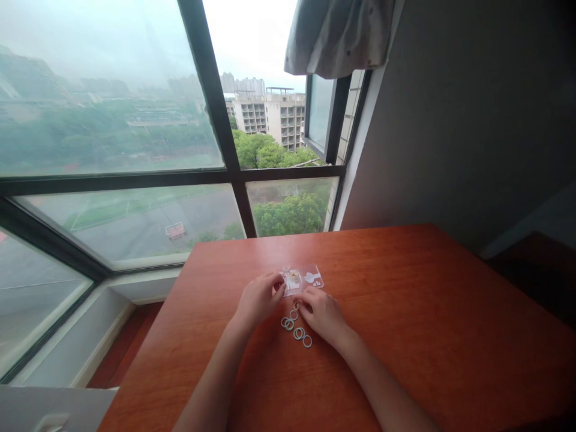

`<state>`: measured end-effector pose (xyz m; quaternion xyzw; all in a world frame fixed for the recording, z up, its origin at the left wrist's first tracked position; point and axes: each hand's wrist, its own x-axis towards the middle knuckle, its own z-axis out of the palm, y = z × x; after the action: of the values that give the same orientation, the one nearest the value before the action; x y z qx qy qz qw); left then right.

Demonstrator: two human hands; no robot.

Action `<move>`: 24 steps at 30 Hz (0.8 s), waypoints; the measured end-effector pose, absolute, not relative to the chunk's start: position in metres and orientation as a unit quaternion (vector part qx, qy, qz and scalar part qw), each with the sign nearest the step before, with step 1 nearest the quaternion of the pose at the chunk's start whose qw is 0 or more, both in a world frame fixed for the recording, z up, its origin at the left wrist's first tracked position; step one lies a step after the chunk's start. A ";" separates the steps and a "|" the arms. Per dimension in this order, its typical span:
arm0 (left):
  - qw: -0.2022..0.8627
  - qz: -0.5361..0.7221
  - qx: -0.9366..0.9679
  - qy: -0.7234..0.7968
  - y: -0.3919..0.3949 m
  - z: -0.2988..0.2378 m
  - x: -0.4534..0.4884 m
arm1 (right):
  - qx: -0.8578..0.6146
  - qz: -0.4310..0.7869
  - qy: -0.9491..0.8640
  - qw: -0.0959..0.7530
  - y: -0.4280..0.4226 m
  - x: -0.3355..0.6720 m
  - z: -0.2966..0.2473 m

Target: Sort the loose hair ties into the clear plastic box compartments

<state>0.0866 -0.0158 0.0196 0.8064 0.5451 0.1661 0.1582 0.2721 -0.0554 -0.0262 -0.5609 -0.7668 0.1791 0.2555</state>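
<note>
Centrally, the left hand pinches what looks like a clear packet on the table, the right hand curled beside small rings, its grip unclear.

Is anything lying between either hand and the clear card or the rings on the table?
Nothing visible does. The left hand appears to touch the clear card at its left end. The right hand sits just below the card, right beside the rings on the table.

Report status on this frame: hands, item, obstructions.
Left hand fingertips on small clear plastic packet, grip unclear. Right hand beside small silver metal rings on reddish wooden table. Nothing blocks them.
</note>
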 end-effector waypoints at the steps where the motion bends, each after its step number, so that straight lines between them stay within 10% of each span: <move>1: 0.158 0.168 0.808 0.542 -0.016 0.019 0.087 | -0.559 0.180 -0.769 0.253 -0.056 0.272 -0.026; 15: 0.273 0.268 0.805 0.455 -0.018 0.013 0.102 | -0.523 0.227 -0.696 0.437 -0.047 0.278 -0.024; 24: 0.191 0.310 0.768 0.527 -0.009 0.004 0.100 | -0.555 0.235 -0.700 0.382 -0.045 0.280 -0.029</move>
<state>0.0998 -0.0090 0.0042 0.7678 0.5270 0.3104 0.1909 0.2799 -0.0449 -0.0287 -0.5553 -0.7002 0.2348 0.3824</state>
